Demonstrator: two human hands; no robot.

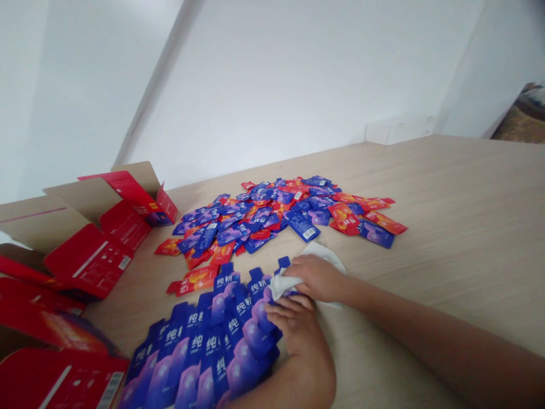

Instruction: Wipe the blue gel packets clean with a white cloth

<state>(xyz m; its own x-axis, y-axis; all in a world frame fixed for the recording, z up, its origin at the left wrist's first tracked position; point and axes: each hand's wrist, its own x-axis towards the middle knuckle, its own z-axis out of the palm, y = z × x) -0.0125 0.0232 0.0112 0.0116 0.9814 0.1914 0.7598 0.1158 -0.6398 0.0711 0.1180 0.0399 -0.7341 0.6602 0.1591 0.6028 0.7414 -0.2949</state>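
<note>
Overlapping rows of blue-and-purple sachets (196, 343) lie face up on the table in front of me. My left hand (296, 326) rests on the right end of these rows, its fingers stretched out over the sachets. Just beyond it, my right hand (319, 277) is closed on a white wipe (281, 284), which is pressed on the top of a blue sachet (284, 262) at the end of the back row. Part of the wipe trails out behind the right hand onto the table. My left thumb is mostly hidden.
Behind the rows is a loose heap of mixed blue and red-orange sachets (259, 218). Open red cartons (91, 258) line the left side of the wooden table (426, 227). A small white box (378, 133) stands by the back wall.
</note>
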